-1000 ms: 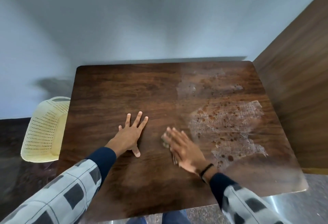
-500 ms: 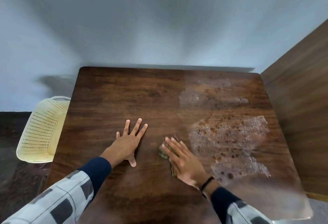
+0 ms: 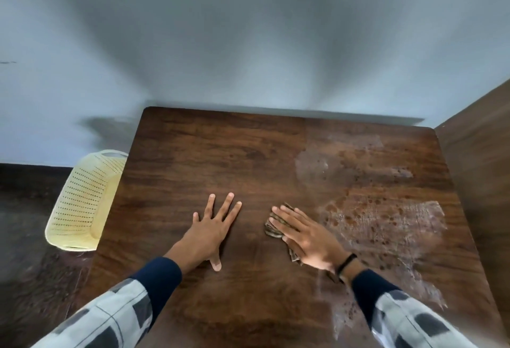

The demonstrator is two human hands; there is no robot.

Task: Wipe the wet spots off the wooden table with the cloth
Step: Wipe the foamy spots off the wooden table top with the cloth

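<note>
On the table, the right grip presses flat, fingers straight, on the crumpled cloth, just left of the wet spots. The left grip rests open alongside. With nothing clamping it, the cloth may slip out or merely smear the 2 patches.

Head view: soft, dim indoor light, wide-angle warp, soft edges.

Wall reads grey, with a broad fan of shade spreading from 12 o'clock and paler patches at 9 and 2 o'clock. A pale sheen lies on the wooden table from 3 to 5 o'clock, where the wet patches glare whitish; the left half is matt and dark. A thin shadow band runs behind the table's far edge, and a smeared shadow sits on the wall at 9 o'clock above the basket. The back of the right hand is lit brightest near the wrist. Table edges splay outward. Sleeves at 5 and 7 o'clock are blurred; the centre is fairly sharp.
</note>
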